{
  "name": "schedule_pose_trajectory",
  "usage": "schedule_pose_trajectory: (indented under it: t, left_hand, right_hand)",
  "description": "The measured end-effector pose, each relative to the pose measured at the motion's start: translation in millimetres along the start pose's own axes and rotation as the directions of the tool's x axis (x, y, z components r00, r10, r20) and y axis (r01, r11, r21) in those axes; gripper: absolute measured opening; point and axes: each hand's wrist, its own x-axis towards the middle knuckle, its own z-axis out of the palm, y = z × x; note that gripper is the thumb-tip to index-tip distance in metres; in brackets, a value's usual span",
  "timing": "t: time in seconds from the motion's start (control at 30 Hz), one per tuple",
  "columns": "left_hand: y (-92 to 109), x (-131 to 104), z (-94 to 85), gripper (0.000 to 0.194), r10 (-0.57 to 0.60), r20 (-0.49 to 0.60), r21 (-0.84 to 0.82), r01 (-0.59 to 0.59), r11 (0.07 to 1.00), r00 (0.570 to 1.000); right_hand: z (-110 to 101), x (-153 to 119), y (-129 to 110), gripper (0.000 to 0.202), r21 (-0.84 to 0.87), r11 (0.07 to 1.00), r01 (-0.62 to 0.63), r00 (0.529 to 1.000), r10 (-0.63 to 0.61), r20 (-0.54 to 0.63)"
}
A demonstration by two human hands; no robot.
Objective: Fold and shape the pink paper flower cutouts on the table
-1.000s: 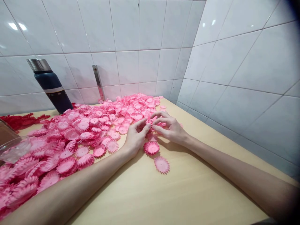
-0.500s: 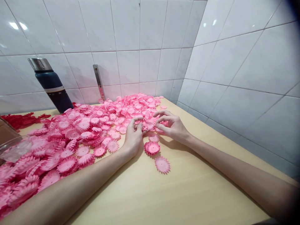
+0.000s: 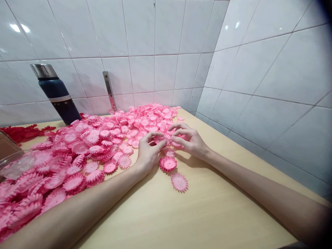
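My left hand (image 3: 149, 154) is curled, with thumb and index finger at the left edge of a pink scalloped flower disc (image 3: 167, 139). My right hand (image 3: 190, 140) comes in from the other side, its thumb and index fingertips close together at the disc's right edge; the exact contact is hard to make out. Just below lies a pale pink disc (image 3: 169, 152), partly hidden by the hands. Nearer to me are a darker-edged pink disc (image 3: 168, 164) and a single light pink disc (image 3: 179, 182), lying flat on the table.
A large heap of pink flower discs (image 3: 93, 138) spreads over the left and back of the wooden table (image 3: 207, 207). Behind it a dark blue bottle (image 3: 61, 100) stands by the tiled wall. Red pieces (image 3: 26, 133) and a clear plastic container (image 3: 18, 166) are at the far left.
My left thumb has stretched out toward the right hand, and its index finger has straightened and shifted slightly right. More of the disc shows between the hands. My right hand has barely moved.
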Motion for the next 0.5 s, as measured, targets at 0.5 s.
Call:
schedule_pose_trajectory:
  t: [0.5]
  left_hand:
    - [-2.8,2.4,2.3,0.013,-0.049,-0.052,-0.108,0.043,0.993,0.997]
  right_hand:
    - [5.1,1.4,1.9,0.016,-0.078,0.994,0.082,0.993,-0.088,-0.077]
